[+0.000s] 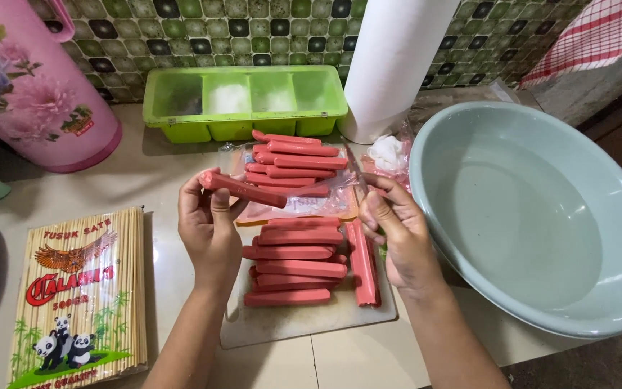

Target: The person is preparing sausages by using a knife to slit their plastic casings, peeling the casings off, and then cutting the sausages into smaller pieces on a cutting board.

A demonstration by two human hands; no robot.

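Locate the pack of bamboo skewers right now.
In the head view the pack of bamboo skewers lies flat at the lower left of the counter, left of the cutting board with its sausages and below the pink flask.

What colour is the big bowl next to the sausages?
The big bowl is pale grey-blue, plain inside, seen in the head view.

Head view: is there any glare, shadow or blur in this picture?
Head view: soft glare streaks lie on the inner wall of the pale basin; the plastic wrap under the upper sausages glints; the left hand casts a faint shadow on the counter; the right hand and the sausage in the left hand look sharp; straight edges bend slightly near the corners.
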